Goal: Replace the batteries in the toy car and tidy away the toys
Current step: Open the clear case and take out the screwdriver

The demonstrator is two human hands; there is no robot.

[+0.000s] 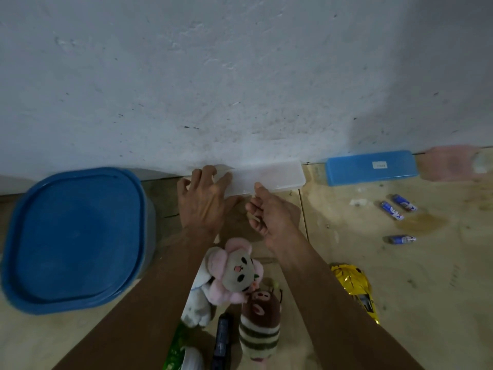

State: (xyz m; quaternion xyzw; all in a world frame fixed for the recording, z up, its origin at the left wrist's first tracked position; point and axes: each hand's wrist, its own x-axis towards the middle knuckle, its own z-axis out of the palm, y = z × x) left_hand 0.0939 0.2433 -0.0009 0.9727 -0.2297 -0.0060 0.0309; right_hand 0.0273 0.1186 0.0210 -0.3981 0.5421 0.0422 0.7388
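Note:
A translucent plastic box [274, 177] lies on the floor against the wall. My left hand [202, 201] grips its left end with the fingers curled over it. My right hand [272, 214] is just in front of the box: the thumb touches its front edge, and the loosely curled fingers hold nothing I can make out. A yellow toy car [354, 287] lies to the right of my right forearm. Three blue batteries [392, 210] lie loose on the floor further right. A pink flower plush [234, 271] and a brown striped plush [260, 324] lie between my forearms.
A big container with a blue lid [74, 239] stands at the left. A blue box [370, 168] and a pink box [450, 162] lie along the wall at the right. A white plush [197, 303], a dark object [222, 340] and a green packet [176, 351] lie near me.

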